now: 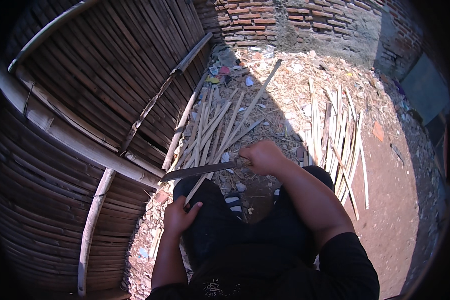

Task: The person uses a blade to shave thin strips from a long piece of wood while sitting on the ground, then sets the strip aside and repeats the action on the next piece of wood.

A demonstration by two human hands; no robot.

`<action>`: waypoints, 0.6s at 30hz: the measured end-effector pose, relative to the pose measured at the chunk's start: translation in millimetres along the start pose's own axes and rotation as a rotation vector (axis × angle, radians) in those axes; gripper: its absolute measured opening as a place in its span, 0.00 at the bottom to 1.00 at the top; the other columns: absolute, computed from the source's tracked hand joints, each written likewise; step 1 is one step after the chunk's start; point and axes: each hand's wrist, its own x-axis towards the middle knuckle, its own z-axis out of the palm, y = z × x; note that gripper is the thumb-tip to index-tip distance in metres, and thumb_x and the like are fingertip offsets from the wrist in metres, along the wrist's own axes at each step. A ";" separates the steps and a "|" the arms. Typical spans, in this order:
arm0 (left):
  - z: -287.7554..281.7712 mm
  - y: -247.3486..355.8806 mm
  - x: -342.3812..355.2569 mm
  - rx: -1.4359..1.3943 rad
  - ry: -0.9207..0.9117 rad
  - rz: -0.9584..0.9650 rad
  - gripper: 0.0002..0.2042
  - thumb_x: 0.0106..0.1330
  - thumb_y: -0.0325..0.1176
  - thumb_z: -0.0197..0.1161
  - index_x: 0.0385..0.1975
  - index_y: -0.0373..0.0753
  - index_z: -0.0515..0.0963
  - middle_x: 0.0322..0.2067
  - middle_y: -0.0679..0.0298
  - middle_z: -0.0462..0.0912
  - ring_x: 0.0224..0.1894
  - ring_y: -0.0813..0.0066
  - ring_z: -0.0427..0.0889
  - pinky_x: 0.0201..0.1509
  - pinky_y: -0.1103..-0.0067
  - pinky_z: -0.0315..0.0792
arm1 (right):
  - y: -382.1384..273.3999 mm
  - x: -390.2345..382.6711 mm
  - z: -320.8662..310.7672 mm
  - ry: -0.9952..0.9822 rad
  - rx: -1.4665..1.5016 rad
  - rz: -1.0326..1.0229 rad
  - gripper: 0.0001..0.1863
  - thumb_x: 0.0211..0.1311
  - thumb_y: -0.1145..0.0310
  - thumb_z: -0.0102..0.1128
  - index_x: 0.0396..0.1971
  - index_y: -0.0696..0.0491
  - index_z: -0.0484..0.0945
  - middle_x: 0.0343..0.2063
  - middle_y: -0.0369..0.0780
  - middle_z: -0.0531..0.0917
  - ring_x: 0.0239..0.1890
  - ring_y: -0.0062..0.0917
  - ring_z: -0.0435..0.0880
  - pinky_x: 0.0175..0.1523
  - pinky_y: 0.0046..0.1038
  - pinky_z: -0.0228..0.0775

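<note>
My right hand (261, 157) grips the handle of a long dark-bladed knife (199, 170), its blade pointing left across a long pale bamboo strip (247, 107). The lower end of that strip is pinched in my left hand (181, 215), beside my left thigh, and the strip slants up and away to the right. Where blade and strip cross, I cannot tell whether they touch. A loose pile of similar strips (202, 120) lies beyond my left knee; a second pile (342, 145) lies beyond my right knee.
A slatted bamboo wall (85, 75) with pole rails (100, 200) runs close along my left. A weathered brick wall (325, 20) stands ahead, above ground (270, 75) strewn with shavings and litter. Bare dirt (385, 230) lies to my right, with a grey panel (425, 85) at the far right.
</note>
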 end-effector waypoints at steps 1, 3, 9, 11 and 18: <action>0.1 -1.5 -0.8 0.000 0.005 -0.002 0.27 0.61 0.57 0.74 0.24 0.37 0.74 0.18 0.53 0.78 0.24 0.50 0.83 0.29 0.63 0.74 | -5.5 0.5 -2.6 -0.022 -0.003 -0.026 0.16 0.47 0.66 0.70 0.39 0.48 0.80 0.30 0.46 0.86 0.37 0.48 0.87 0.44 0.49 0.78; -0.5 -2.1 -1.3 -0.007 0.003 -0.008 0.27 0.61 0.57 0.74 0.24 0.37 0.74 0.18 0.54 0.79 0.24 0.51 0.83 0.30 0.63 0.74 | -3.4 -1.0 -6.3 0.001 0.021 -0.005 0.14 0.49 0.66 0.70 0.38 0.48 0.80 0.30 0.46 0.86 0.38 0.48 0.87 0.44 0.49 0.78; -2.3 3.9 0.8 -0.007 -0.014 -0.014 0.27 0.62 0.57 0.74 0.25 0.37 0.74 0.19 0.53 0.80 0.25 0.49 0.84 0.31 0.62 0.75 | 46.3 -3.3 -11.9 0.231 0.131 0.383 0.14 0.57 0.62 0.69 0.42 0.49 0.82 0.34 0.47 0.87 0.43 0.49 0.86 0.48 0.49 0.78; -2.3 2.6 0.4 0.002 -0.020 -0.016 0.27 0.62 0.58 0.74 0.25 0.36 0.74 0.20 0.53 0.80 0.26 0.48 0.84 0.31 0.61 0.75 | 53.6 -5.5 -17.9 0.288 0.170 0.486 0.14 0.59 0.61 0.69 0.42 0.50 0.82 0.35 0.49 0.87 0.43 0.50 0.86 0.49 0.49 0.77; -2.1 3.7 -0.1 0.007 -0.018 -0.006 0.27 0.62 0.58 0.74 0.25 0.36 0.74 0.20 0.52 0.80 0.26 0.48 0.84 0.31 0.61 0.75 | 51.1 -5.9 -12.9 0.241 0.201 0.371 0.14 0.58 0.62 0.70 0.42 0.51 0.82 0.36 0.50 0.87 0.43 0.50 0.86 0.49 0.50 0.77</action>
